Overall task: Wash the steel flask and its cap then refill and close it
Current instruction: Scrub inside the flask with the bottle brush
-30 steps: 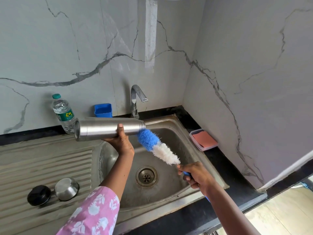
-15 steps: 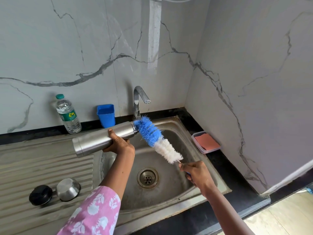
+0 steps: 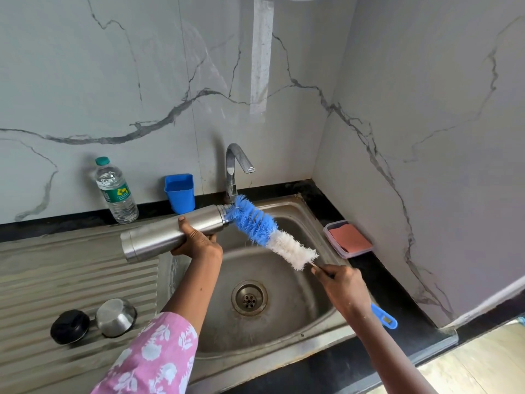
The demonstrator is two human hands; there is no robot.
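Observation:
My left hand grips the steel flask around its middle, holding it almost level over the sink's left edge, mouth pointing right and slightly up. My right hand holds the blue handle of a bottle brush with blue and white bristles. The brush's blue tip sits just at the flask's mouth, nearly all bristles outside. On the ribbed drainboard at lower left lie the steel cap and a black stopper, side by side.
The steel sink with its drain lies below both hands. A tap stands behind the flask's mouth, no water running. A plastic water bottle and blue cup stand at the wall. A tub with an orange sponge sits right.
The brush has slid out of the flask until only its tip is at the mouth. The flask's mouth end has tilted upward and its base has dropped.

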